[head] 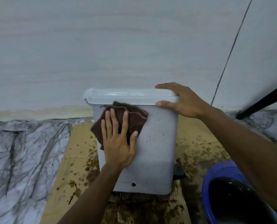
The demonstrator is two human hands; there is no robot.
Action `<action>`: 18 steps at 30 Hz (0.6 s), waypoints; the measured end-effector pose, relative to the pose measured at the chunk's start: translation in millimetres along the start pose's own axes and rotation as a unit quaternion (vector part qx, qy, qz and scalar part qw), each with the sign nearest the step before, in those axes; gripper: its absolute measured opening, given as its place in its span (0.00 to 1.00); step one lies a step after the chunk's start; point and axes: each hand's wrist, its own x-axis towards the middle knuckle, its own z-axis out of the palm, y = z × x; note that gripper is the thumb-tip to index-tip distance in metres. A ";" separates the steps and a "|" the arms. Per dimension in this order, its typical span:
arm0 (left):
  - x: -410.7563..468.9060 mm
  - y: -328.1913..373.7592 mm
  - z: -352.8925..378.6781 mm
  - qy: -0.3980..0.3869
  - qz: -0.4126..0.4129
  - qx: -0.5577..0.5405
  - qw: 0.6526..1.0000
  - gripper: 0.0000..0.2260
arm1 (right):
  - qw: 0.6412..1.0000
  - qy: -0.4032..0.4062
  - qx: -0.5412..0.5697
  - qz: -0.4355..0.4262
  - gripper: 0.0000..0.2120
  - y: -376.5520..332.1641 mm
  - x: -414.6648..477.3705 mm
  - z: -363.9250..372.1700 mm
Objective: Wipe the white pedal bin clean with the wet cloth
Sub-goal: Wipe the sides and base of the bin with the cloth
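Note:
The white pedal bin (157, 143) stands upright against the wall with its lid down. Dark specks dot its front, mostly on the right half and near the bottom edge. A brown cloth (134, 118) lies flat on the upper left of the bin's front. My left hand (118, 139) presses it there with straight, spread fingers. My right hand (181, 101) grips the lid's right corner, fingers over the top and thumb on the front rim.
The bin sits on stained brown cardboard (197, 143) with dark wet blotches. A blue bucket (215, 178) of dark water stands at the lower right. Crumpled marbled sheeting (21, 159) covers the floor at left. A black pole (264, 101) leans at the right.

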 end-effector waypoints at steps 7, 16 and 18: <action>19.5 9.0 11.0 0.045 -0.118 -0.010 0.992 0.32 | 1.000 0.008 0.014 -0.004 0.28 6.3 5.1 4.0; -48.6 33.1 35.6 -0.068 0.124 0.002 0.990 0.30 | 0.999 0.016 0.045 0.010 0.26 15.0 9.2 3.1; -60.8 3.6 30.2 -0.051 0.048 0.010 0.998 0.31 | 0.998 0.018 0.057 0.006 0.25 14.7 11.1 5.7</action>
